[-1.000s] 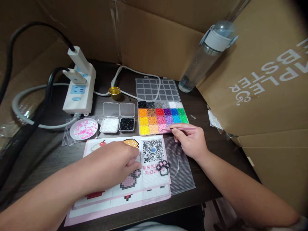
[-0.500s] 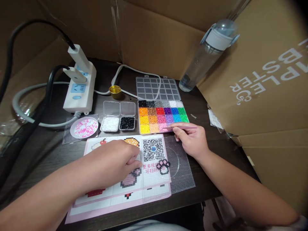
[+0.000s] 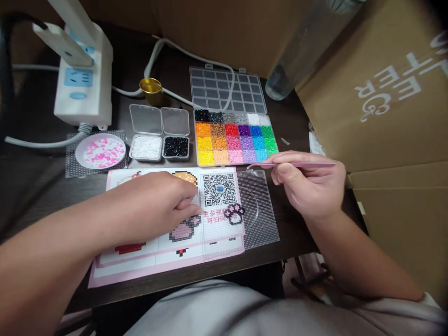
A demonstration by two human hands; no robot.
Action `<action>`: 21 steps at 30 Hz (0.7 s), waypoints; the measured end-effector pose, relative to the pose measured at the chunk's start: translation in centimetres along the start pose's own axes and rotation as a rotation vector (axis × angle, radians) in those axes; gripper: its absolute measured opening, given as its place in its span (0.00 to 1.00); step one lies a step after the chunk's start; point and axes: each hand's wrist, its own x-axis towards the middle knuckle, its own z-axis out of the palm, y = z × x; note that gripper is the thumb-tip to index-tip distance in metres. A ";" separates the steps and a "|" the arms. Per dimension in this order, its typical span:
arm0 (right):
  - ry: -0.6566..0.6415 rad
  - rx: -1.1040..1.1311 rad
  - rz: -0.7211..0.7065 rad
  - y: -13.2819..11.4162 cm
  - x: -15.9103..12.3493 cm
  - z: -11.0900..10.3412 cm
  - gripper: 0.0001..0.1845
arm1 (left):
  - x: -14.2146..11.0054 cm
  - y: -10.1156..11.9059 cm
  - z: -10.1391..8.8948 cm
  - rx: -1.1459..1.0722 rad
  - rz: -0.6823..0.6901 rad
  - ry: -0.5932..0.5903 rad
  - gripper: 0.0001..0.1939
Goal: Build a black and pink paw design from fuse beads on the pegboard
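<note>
My right hand (image 3: 310, 182) holds a pair of pink tweezers (image 3: 290, 164) with the tip pointing left, near the front edge of the bead box (image 3: 229, 137). Whether the tip holds a bead is too small to tell. My left hand (image 3: 171, 200) is closed over the printed pattern sheets (image 3: 147, 268), fingers curled and thumb pressed in; what lies between them is hidden. Right of it is a clear pegboard (image 3: 262, 224), partly over the sheets. On it sits a paw shape of black and pink beads (image 3: 234, 213).
A shallow dish of pink and white beads (image 3: 101, 151) stands at left, beside small boxes of white beads (image 3: 146, 147) and black beads (image 3: 176, 147). Behind are a gold cup (image 3: 151, 91), a power strip (image 3: 84, 93) and a water bottle (image 3: 297, 60). Cardboard walls (image 3: 395, 140) surround the table.
The view has shifted down and closer. My right hand with the tweezers has moved right and back from the pink bead compartment. My left hand stays on the sheets.
</note>
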 end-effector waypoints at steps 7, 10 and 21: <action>-0.305 -0.005 0.045 -1.3 -3.3 -1.7 0.13 | 0.1 0.0 0.0 -0.078 0.018 0.021 0.23; -0.325 0.007 0.043 -0.5 -3.9 -1.6 0.14 | 0.2 0.0 0.0 -0.068 0.019 0.017 0.23; -0.339 -0.013 0.046 0.0 -4.0 -1.2 0.12 | 0.1 0.0 -0.1 -0.071 0.010 0.004 0.23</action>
